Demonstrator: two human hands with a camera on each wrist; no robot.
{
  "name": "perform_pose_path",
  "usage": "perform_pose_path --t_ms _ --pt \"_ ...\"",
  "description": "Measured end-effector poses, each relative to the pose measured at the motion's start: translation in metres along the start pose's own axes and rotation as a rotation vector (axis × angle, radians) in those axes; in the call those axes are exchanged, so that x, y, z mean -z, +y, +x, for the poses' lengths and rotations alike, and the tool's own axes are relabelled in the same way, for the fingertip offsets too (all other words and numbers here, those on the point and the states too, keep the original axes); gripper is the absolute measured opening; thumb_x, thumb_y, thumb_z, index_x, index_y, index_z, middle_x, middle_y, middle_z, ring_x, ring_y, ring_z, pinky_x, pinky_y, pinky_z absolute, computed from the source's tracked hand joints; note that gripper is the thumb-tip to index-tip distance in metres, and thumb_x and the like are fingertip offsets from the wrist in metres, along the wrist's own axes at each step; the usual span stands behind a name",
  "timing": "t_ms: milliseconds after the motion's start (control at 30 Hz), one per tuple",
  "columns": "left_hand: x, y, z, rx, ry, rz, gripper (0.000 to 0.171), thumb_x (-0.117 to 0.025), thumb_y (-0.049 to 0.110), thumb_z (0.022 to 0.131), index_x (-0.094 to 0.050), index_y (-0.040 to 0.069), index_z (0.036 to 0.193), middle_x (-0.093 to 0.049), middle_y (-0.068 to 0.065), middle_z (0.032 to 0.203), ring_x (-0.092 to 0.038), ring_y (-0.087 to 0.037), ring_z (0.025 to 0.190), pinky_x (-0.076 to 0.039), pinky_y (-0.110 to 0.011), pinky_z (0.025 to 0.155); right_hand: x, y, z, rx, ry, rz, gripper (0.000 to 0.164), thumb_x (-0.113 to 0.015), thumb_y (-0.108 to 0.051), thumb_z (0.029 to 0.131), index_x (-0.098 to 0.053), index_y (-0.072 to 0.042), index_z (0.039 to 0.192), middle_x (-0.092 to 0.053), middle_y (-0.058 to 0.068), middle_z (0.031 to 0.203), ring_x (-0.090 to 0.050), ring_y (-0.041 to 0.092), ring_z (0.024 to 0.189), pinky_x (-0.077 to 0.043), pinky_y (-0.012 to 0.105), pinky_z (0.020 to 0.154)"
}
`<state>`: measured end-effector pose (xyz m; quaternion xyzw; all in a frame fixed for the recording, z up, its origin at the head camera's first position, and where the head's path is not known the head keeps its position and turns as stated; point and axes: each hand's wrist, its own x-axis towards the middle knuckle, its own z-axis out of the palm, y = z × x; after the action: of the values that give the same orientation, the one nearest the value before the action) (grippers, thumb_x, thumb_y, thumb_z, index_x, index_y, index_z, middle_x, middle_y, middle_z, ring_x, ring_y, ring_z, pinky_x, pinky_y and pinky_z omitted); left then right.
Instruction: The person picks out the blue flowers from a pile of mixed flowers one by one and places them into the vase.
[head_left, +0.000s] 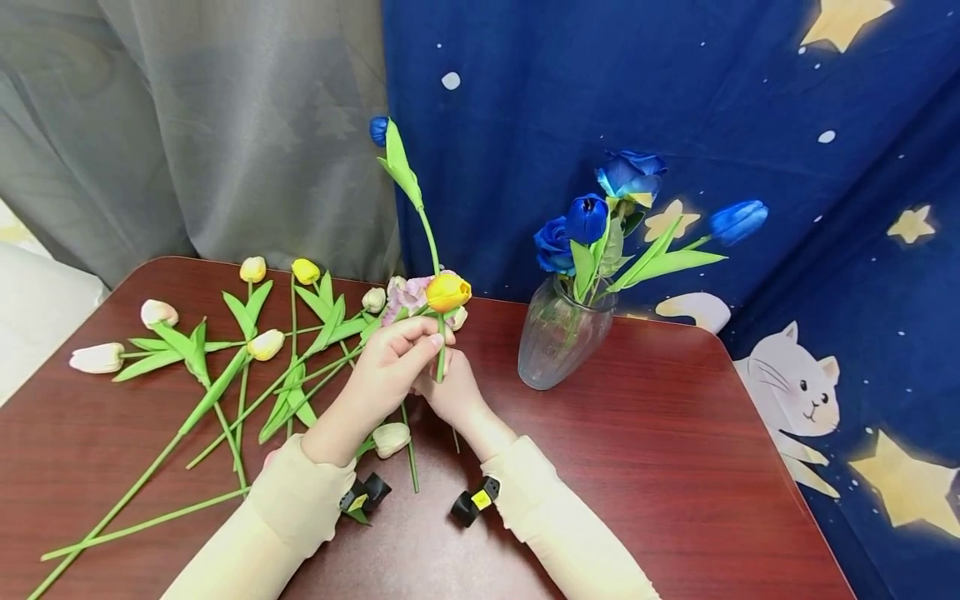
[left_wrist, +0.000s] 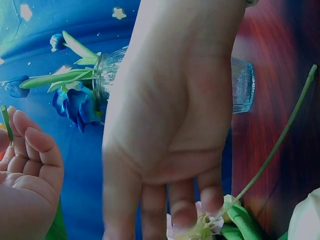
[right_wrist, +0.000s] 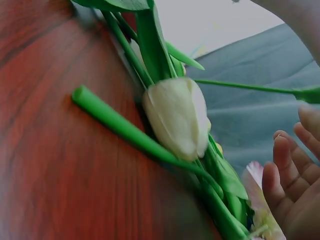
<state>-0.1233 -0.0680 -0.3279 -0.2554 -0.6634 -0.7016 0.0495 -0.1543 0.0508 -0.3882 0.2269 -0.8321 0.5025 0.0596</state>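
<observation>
My left hand (head_left: pixel 393 354) pinches the green stem of a blue tulip (head_left: pixel 379 131) between thumb and fingers. The bud stands high above the hand, and the stem's lower end pokes out below the thumb. A yellow tulip (head_left: pixel 448 293) overlaps that stem. Close behind and below is my right hand (head_left: pixel 453 392), its fingers reaching toward the left. In the left wrist view its fingers look loosely extended, with no stem in the palm. Under the hands, a white tulip (right_wrist: pixel 176 119) and a pink flower (head_left: pixel 408 298) lie on the table.
A ribbed glass vase (head_left: pixel 551 350) with several blue flowers stands to the right, near the table's back edge. White and yellow tulips (head_left: pixel 198 354) lie crossed over the left side of the table (head_left: pixel 637 467). Grey and blue curtains (head_left: pixel 495 167) hang behind.
</observation>
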Motion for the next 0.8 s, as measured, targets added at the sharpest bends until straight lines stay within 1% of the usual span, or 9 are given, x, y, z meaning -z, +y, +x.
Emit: perform_pose_path --t_ms 100,133,233,333,400,567,600,667,800 --pt "0.0 -0.001 -0.001 0.001 0.002 -0.017 0.015 -0.047 -0.003 0.095 -0.058 -0.013 0.091 -0.056 0.0 0.064 -0.047 -0.022 0.055 -0.04 -0.029 0.047 0.005 0.003 -0.001 -0.075 0.045 0.146 0.012 -0.064 0.0 0.082 -0.062 0.003 0.071 -0.059 0.006 0.057 -0.056 0.01 0.054 -0.046 0.021 0.054" --pt "0.001 -0.001 -0.001 -0.003 0.005 -0.023 0.015 -0.047 -0.004 0.094 -0.058 -0.014 0.092 -0.057 0.001 0.065 -0.048 -0.022 0.056 -0.042 -0.028 0.049 0.007 0.004 -0.001 -0.092 0.059 0.207 0.01 -0.063 0.003 0.083 -0.062 0.005 0.073 -0.059 0.008 0.058 -0.056 0.011 0.055 -0.046 0.021 0.054" --pt "0.001 -0.003 -0.001 -0.031 0.008 -0.037 0.014 -0.047 -0.006 0.094 -0.058 -0.015 0.092 -0.057 0.002 0.065 -0.051 -0.018 0.058 -0.044 -0.025 0.055 0.019 -0.002 -0.002 -0.1 0.112 0.345 0.004 -0.059 0.01 0.085 -0.062 0.011 0.087 -0.063 0.017 0.07 -0.058 0.012 0.059 -0.05 0.026 0.057" --pt "0.001 -0.004 0.0 -0.064 -0.004 -0.056 0.014 -0.046 -0.008 0.093 -0.057 -0.016 0.092 -0.057 0.0 0.065 -0.051 -0.021 0.06 -0.044 -0.026 0.057 0.033 -0.017 -0.003 -0.074 0.163 0.411 0.018 -0.056 0.011 0.088 -0.059 0.014 0.106 -0.064 0.024 0.085 -0.059 0.01 0.066 -0.053 0.035 0.061" --pt "0.001 -0.004 0.0 -0.073 -0.008 -0.063 0.014 -0.046 -0.008 0.094 -0.058 -0.015 0.092 -0.057 -0.001 0.065 -0.051 -0.022 0.059 -0.044 -0.026 0.057 0.041 -0.029 -0.002 -0.045 0.201 0.397 0.02 -0.056 0.009 0.09 -0.056 0.014 0.11 -0.064 0.022 0.09 -0.059 0.008 0.067 -0.053 0.035 0.062" --pt "0.002 -0.004 -0.001 -0.069 -0.007 -0.06 0.014 -0.046 -0.006 0.094 -0.058 -0.013 0.091 -0.057 -0.001 0.065 -0.05 -0.025 0.059 -0.044 -0.024 0.056 0.051 -0.044 -0.001 0.006 0.25 0.37 0.019 -0.056 0.009 0.09 -0.052 0.012 0.108 -0.062 0.019 0.084 -0.057 0.009 0.064 -0.05 0.024 0.061" --pt "0.002 -0.004 -0.001 -0.07 -0.007 -0.06 0.014 -0.047 -0.006 0.094 -0.059 -0.013 0.091 -0.057 -0.001 0.065 -0.05 -0.024 0.059 -0.044 -0.024 0.056 0.051 -0.044 -0.001 0.014 0.252 0.365 0.018 -0.056 0.009 0.09 -0.052 0.012 0.107 -0.061 0.02 0.084 -0.057 0.01 0.064 -0.049 0.024 0.061" --pt "0.001 -0.004 -0.001 -0.075 -0.009 -0.065 0.014 -0.046 -0.007 0.094 -0.058 -0.013 0.091 -0.057 -0.002 0.065 -0.05 -0.025 0.059 -0.044 -0.024 0.056 0.051 -0.045 -0.002 0.031 0.246 0.343 0.019 -0.057 0.009 0.089 -0.053 0.012 0.107 -0.061 0.021 0.084 -0.057 0.01 0.066 -0.048 0.023 0.062" --pt "0.001 -0.004 -0.001 -0.079 -0.012 -0.076 0.014 -0.046 -0.007 0.094 -0.058 -0.014 0.09 -0.057 -0.002 0.065 -0.05 -0.023 0.058 -0.045 -0.026 0.056 0.042 -0.026 0.0 0.06 0.21 0.292 0.021 -0.06 0.011 0.085 -0.057 0.012 0.105 -0.062 0.023 0.085 -0.056 0.011 0.069 -0.046 0.022 0.063"
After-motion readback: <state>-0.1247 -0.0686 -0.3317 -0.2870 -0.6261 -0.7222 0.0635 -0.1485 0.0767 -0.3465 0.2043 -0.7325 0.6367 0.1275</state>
